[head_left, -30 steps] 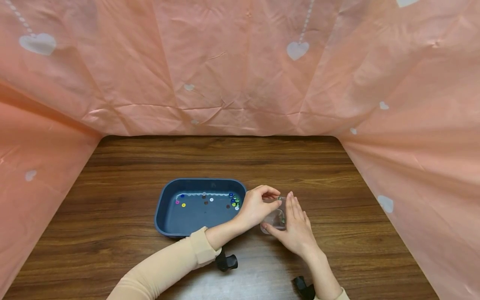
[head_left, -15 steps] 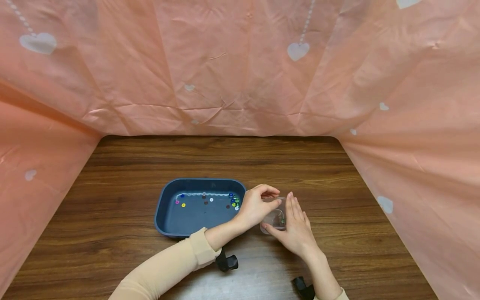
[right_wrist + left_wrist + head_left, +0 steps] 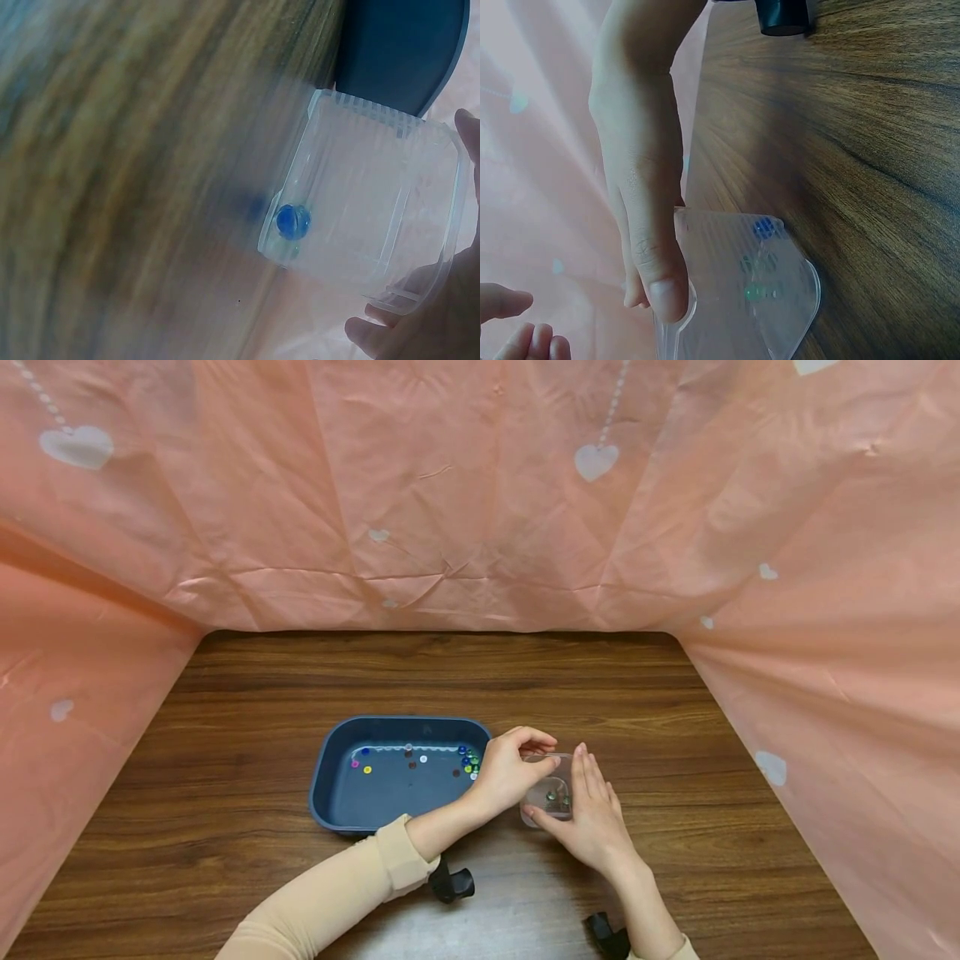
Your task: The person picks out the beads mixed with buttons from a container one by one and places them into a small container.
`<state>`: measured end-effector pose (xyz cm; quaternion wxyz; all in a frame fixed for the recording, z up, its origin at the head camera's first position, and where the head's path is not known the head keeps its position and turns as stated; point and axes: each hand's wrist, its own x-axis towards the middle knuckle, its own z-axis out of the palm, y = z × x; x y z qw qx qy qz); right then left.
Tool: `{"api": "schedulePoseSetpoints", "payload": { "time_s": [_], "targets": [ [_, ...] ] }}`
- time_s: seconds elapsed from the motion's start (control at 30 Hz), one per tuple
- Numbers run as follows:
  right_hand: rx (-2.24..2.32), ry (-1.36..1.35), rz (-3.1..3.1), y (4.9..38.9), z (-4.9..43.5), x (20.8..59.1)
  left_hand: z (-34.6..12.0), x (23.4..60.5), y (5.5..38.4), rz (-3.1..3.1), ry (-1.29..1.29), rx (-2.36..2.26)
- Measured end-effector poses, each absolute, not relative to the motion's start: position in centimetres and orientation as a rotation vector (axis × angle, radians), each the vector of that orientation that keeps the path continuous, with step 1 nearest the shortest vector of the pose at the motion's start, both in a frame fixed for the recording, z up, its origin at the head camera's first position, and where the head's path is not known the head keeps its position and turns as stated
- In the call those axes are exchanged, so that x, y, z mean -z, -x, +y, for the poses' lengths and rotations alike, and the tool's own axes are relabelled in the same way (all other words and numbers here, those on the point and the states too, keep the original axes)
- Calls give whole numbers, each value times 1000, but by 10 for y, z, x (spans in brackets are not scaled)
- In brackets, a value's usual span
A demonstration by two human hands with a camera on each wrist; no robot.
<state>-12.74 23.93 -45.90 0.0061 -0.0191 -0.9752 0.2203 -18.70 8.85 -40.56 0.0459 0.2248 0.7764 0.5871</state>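
A clear plastic container (image 3: 546, 814) stands on the table between both hands. My left hand (image 3: 506, 772) hovers at its far left rim, thumb tip and fingertips slightly apart; no bead shows between them. In the left wrist view, the thumb (image 3: 667, 298) hides part of that rim. My right hand (image 3: 596, 822) rests against the container, straight fingers along the right side, thumb at the near side. A few small green beads (image 3: 752, 291) and a blue bead (image 3: 293, 222) lie inside. Whether anything sits in the left palm is hidden.
To the left stands a dark blue tray (image 3: 324, 777) with several loose coloured beads, many gathered at its right end. Wood-grain table (image 3: 637, 693) surrounds it. Pink heart-print sheeting (image 3: 480, 510) encloses the back and sides. Black wrist mounts (image 3: 452, 883) hang under the arms.
A green bead near the left fingertips has gone from there, and a second green bead now shows in the container. The left hand has shifted slightly left; the right hand stays still.
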Motion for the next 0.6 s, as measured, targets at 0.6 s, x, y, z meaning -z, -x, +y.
{"api": "schedulePoseSetpoints", "payload": {
  "time_s": [0.6],
  "targets": [
    [-692,50,-3060,127,240,458,82,407,191,2418,-697,-1789]
  ]
}}
